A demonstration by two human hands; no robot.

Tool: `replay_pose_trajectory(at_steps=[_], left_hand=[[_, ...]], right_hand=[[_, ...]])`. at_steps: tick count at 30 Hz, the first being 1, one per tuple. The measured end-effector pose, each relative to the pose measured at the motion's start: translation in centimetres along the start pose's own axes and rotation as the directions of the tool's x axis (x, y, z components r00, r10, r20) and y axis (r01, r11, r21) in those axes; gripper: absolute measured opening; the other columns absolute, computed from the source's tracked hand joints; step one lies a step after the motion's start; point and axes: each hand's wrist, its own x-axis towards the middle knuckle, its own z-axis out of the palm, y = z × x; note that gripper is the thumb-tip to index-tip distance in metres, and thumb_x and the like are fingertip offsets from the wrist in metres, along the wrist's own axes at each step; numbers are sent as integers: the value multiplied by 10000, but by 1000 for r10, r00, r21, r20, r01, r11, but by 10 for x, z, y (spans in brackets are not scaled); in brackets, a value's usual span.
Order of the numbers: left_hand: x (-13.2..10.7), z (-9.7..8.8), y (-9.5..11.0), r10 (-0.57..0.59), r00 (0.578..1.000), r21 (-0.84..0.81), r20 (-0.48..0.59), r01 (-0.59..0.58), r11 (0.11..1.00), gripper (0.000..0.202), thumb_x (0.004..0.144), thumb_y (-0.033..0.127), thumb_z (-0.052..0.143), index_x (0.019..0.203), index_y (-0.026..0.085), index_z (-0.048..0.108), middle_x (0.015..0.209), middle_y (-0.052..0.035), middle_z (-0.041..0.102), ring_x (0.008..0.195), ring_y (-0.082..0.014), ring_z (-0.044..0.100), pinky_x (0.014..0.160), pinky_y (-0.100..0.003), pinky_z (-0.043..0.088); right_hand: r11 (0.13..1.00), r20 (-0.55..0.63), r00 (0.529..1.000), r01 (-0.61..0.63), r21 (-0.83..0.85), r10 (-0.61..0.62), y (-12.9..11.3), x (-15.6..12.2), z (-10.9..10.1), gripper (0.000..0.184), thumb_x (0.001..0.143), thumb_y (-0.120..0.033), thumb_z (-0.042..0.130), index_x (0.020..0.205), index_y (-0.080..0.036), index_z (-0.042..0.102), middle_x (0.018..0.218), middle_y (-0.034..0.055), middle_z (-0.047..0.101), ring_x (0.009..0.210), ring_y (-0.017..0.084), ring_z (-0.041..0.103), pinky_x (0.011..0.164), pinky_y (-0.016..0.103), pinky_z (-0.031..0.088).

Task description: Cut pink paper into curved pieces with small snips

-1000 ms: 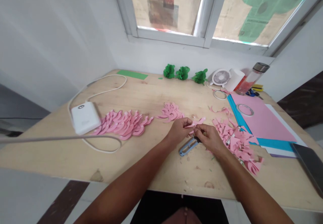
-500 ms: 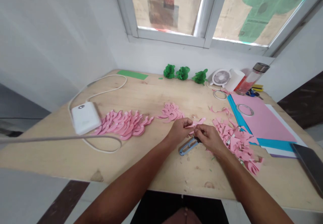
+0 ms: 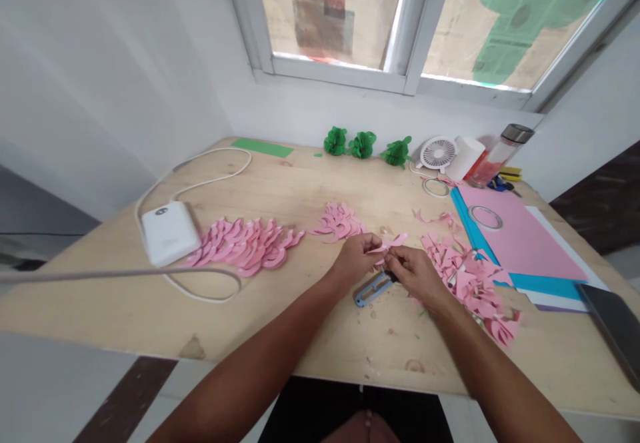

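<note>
"What's the largest thing in view, measured from the pink paper strip [image 3: 387, 243]?"

"The window [image 3: 340, 76] beyond it, with printed paper covering the panes. Below that is the wooden counter [image 3: 300, 193] that carries everything, with the strip above its middle."

"What lies around the strip on the counter?"

"To its left is a long pile of cut pink paper curls [image 3: 245, 246], and farther left sit a white power bank [image 3: 169, 233] and its white cable [image 3: 200, 156]. To its right, a heap of pink paper scraps [image 3: 465, 276] spreads out, and past that lies a pink card sheet [image 3: 515, 233] on top of blue card [image 3: 545, 285]. Straight ahead, well beyond it, three green paper pom-poms [image 3: 363, 144] stand near the wall, with a small white fan [image 3: 437, 152] and a glass bottle [image 3: 500, 163] farther right. A smaller pile of pink curls [image 3: 337, 222] lies just beyond the strip, to its left."

"And the hands?"

"The left grip [image 3: 356, 258] is clenched, pinching the strip's near end. The strip's far end sticks out free, just above the right grip [image 3: 415, 273]. That grip is closed on the dark tip of the thread snips [image 3: 373, 290], whose blue handle points down and left, just below the strip."
</note>
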Motion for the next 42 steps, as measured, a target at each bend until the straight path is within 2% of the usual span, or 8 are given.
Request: replay_pose_trajectory(at_steps=[9,16,22,34,42], left_hand=[[0,0,-1,10,1000,-5,0,-10,1000,232,609,315,666,599,139,515,507,43,510,463,-65,457,457,-190,354],[1,0,-3,11,1000,-11,5,-11,1000,241,606,321,671,607,139,513,509,46,506,464,-64,454,461,-191,353],[2,-1,-5,10,1000,-27,10,-10,1000,268,600,346,681,609,141,509,509,48,501,462,-65,456,464,-194,355],[2,-1,-6,17,1000,-20,10,-17,1000,236,617,315,667,617,140,508,519,48,504,465,-63,451,473,-196,358],[3,-1,-6,25,1000,-7,9,-25,1000,233,617,299,661,595,142,490,505,52,483,462,-63,440,475,-197,346]], right_hand=[[1000,-6,1000,-3,-14,3,1,0,0,263,810,-284,435,570,-181,464,511,-36,413,487,93,384,476,204,279],[1000,-1,1000,8,-5,-8,2,0,0,251,816,-273,437,592,-176,498,534,-26,464,504,96,409,483,199,298],[1000,-1,1000,6,-21,-6,3,1,0,261,812,-279,438,574,-180,474,510,-38,413,482,92,382,466,203,274],[1000,8,1000,7,-24,-6,3,1,0,260,819,-280,432,580,-181,465,518,-36,417,489,93,387,484,209,278],[1000,10,1000,-3,-9,3,3,0,0,258,825,-287,434,611,-172,521,547,-22,492,509,98,422,495,207,303]])
